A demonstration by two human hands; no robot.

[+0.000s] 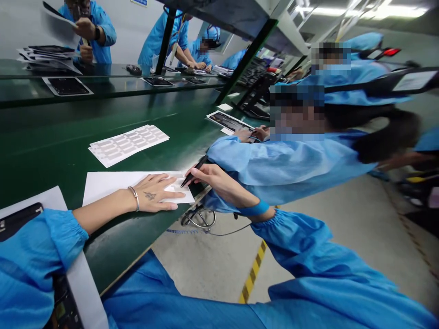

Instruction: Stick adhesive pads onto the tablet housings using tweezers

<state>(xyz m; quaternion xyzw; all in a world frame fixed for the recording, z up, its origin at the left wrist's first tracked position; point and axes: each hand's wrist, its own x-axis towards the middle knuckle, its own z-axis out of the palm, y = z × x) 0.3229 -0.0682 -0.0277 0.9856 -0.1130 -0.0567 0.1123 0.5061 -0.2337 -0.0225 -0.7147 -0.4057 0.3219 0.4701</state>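
My left hand lies flat with its fingers spread, pressing on a white sheet near the table's edge. Pale grey label patches show on the sheet's right end, partly hidden by my fingers. In my right hand is a pair of black tweezers, gripped between thumb and fingers. Their tips point down at the patches, close to my left fingertips; whether they touch the sheet I cannot tell. A blue band circles my right wrist.
Further back on the green table lie label sheets. Beneath my left sleeve are a white sheet and dark flat parts. A co-worker's blue sleeve is close on the right. A shelf post slants up behind.
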